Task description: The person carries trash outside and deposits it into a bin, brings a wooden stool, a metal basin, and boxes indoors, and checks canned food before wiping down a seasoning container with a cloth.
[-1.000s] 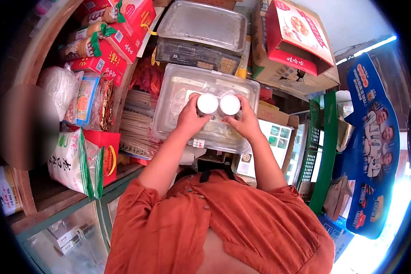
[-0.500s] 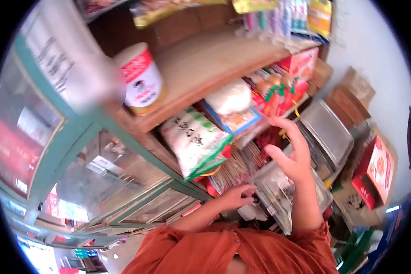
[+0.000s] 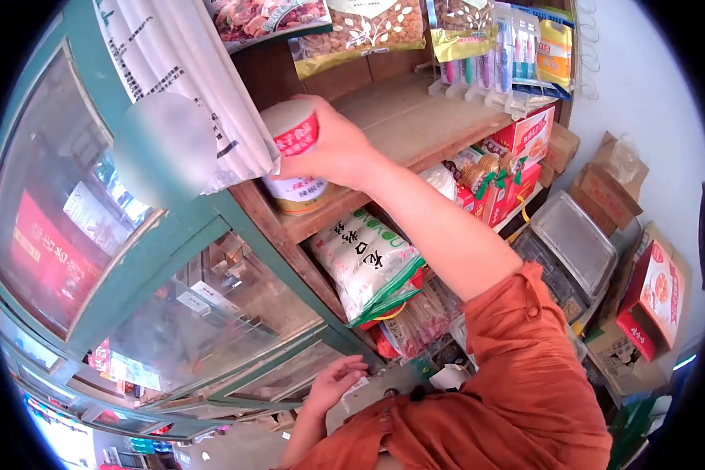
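Observation:
On the wooden shelf [image 3: 403, 98] stands a large can [image 3: 294, 129] with a red and white label. My right hand [image 3: 329, 149] reaches across to it, fingers and thumb wrapped round its near side. Lower down, my left hand [image 3: 338, 382] hangs in front of the green cabinet with its fingers apart and nothing in it. A white and green bag with dark lettering [image 3: 364, 262] lies on the shelf below the can. The two white round items seen before are not in view.
A pale printed cloth [image 3: 184, 70] hangs left of the can, beside the green glass-fronted cabinet [image 3: 235, 227]. Snack bags [image 3: 376, 27] and toothbrush packs [image 3: 517, 55] hang above. Red boxes [image 3: 525, 137], a metal tray [image 3: 576, 243] and a cardboard box [image 3: 623, 352] are at the right.
The view has swung left from the plastic containers to the shelves. Both hands have let go of the white round items. My right hand has moved up and left and taken hold of the can.

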A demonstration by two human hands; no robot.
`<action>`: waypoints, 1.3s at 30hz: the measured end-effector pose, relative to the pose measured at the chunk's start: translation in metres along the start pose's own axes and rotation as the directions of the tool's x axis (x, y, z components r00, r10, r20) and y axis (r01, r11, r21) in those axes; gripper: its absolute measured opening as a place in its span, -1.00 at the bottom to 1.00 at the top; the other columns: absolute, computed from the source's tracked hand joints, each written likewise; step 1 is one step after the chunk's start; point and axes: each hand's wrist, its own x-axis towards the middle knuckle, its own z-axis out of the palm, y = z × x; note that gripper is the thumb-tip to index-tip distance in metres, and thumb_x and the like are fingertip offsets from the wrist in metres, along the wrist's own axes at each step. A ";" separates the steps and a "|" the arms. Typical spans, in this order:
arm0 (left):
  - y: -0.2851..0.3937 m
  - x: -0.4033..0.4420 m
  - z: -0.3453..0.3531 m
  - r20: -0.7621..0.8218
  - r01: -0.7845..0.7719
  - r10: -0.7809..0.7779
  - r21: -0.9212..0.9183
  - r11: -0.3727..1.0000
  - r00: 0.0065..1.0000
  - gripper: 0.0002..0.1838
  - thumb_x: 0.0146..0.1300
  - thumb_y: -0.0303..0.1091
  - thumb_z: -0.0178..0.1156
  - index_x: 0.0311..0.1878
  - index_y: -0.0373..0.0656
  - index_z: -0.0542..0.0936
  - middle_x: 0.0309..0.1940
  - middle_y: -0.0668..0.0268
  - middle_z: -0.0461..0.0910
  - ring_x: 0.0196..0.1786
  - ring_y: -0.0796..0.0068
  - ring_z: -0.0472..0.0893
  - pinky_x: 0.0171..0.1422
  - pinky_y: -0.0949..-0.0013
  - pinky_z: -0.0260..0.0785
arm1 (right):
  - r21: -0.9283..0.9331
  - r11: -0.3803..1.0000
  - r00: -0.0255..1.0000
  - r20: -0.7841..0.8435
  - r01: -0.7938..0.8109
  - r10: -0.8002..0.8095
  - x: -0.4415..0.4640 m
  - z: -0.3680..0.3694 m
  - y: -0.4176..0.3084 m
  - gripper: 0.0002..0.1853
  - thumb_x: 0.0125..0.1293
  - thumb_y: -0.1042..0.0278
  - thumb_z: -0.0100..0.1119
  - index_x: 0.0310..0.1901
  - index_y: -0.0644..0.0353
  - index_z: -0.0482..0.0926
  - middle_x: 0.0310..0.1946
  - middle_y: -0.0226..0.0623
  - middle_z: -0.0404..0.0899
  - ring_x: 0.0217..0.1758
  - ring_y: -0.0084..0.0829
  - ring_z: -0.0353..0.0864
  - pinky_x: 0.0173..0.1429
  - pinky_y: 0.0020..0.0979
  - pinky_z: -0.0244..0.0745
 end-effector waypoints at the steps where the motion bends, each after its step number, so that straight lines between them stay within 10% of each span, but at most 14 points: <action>1: 0.007 -0.001 -0.001 0.002 -0.011 0.011 -0.002 1.000 1.000 -0.58 0.34 -0.49 0.19 0.27 -0.21 0.45 0.07 0.18 0.60 0.06 0.47 0.59 0.17 0.41 0.43 | -0.007 1.000 1.000 0.004 0.007 -0.007 -0.006 -0.002 -0.004 0.25 -0.29 0.06 0.65 0.40 0.38 0.07 0.16 -0.04 0.49 0.19 -0.23 0.53 0.31 -0.34 0.39; 9: 0.128 0.005 0.042 0.214 -0.545 0.506 0.207 0.812 0.836 -0.63 0.17 -0.48 0.32 0.06 -0.30 0.56 -0.05 0.20 0.61 0.00 0.39 0.59 0.15 0.29 0.42 | -0.092 0.985 0.971 -0.178 0.143 -0.158 -0.158 -0.053 -0.044 0.28 -0.34 0.33 0.66 0.44 0.34 -0.01 0.28 -0.10 0.36 0.36 -0.28 0.38 0.43 -0.23 0.24; 13: 0.180 0.035 0.086 0.371 -0.711 0.659 0.601 0.367 0.654 0.11 -0.11 -0.18 0.55 0.46 -0.33 0.13 0.30 -0.07 0.34 0.31 -0.01 0.43 0.36 0.13 0.30 | 0.005 0.998 0.982 -0.178 -0.062 0.062 -0.235 -0.048 -0.039 0.31 -0.33 0.33 0.65 0.45 0.35 -0.06 0.28 -0.08 0.36 0.36 -0.27 0.37 0.43 -0.24 0.22; 23: 0.083 0.048 0.105 0.227 -0.565 0.518 0.325 0.758 0.825 0.29 -0.30 -0.15 0.64 0.47 -0.27 0.03 0.33 0.08 0.31 0.38 0.22 0.35 0.47 0.22 0.13 | 0.225 0.906 0.912 -0.123 -0.359 0.392 -0.325 -0.007 0.006 0.36 -0.26 0.10 0.69 0.48 0.33 -0.12 0.31 -0.02 0.30 0.42 -0.22 0.28 0.45 -0.19 0.16; 26: 0.069 0.008 0.074 0.198 -0.519 0.481 0.388 0.762 0.854 0.26 -0.31 -0.17 0.65 0.45 -0.28 0.07 0.31 0.11 0.33 0.36 0.24 0.37 0.45 0.21 0.16 | 0.193 0.943 0.961 0.117 -0.270 0.251 -0.311 -0.016 0.013 0.43 -0.18 -0.38 0.49 0.51 0.32 -0.18 0.45 0.07 0.11 0.54 -0.16 0.08 0.54 -0.12 -0.13; 28: 0.061 -0.024 0.058 0.093 -0.489 0.480 0.199 0.849 0.872 0.25 -0.30 -0.18 0.64 0.45 -0.27 0.08 0.31 0.13 0.34 0.35 0.24 0.38 0.43 0.18 0.18 | 0.242 0.902 0.925 -0.043 -0.358 0.378 -0.295 -0.003 -0.001 0.32 -0.03 -0.59 0.19 0.50 0.32 -0.08 0.46 0.04 0.12 0.56 -0.15 0.04 0.53 -0.17 -0.15; 32: 0.055 -0.096 0.015 -0.139 -0.362 0.347 -0.104 0.926 0.928 0.24 -0.34 -0.18 0.64 0.44 -0.24 0.11 0.32 0.12 0.34 0.36 0.21 0.38 0.42 0.13 0.20 | 0.076 0.910 0.911 0.098 -0.408 0.400 -0.278 0.029 0.006 0.01 0.33 -0.49 -0.23 0.43 0.42 0.12 0.44 0.06 0.17 0.52 -0.12 0.12 0.52 -0.15 -0.07; 36: 0.022 -0.156 -0.037 -0.276 -0.701 0.724 0.193 0.686 0.632 0.23 -0.35 -0.15 0.65 0.42 -0.25 0.13 0.33 0.11 0.33 0.38 0.19 0.37 0.43 0.11 0.19 | 0.072 0.914 0.851 0.401 -0.398 0.339 -0.261 0.108 0.006 -0.11 0.45 -0.35 -0.38 0.33 0.47 0.28 0.36 0.13 0.29 0.48 -0.03 0.21 0.56 -0.08 -0.10; 39: 0.003 -0.211 -0.051 -0.464 -0.457 0.323 -0.210 0.864 0.825 0.24 -0.35 -0.14 0.65 0.42 -0.25 0.13 0.33 0.11 0.34 0.37 0.20 0.38 0.44 0.14 0.18 | 0.040 0.971 0.777 0.608 -0.236 0.164 -0.232 0.181 0.000 -0.13 0.45 -0.35 -0.42 0.21 0.46 0.44 0.25 0.14 0.42 0.40 -0.01 0.33 0.49 -0.08 0.07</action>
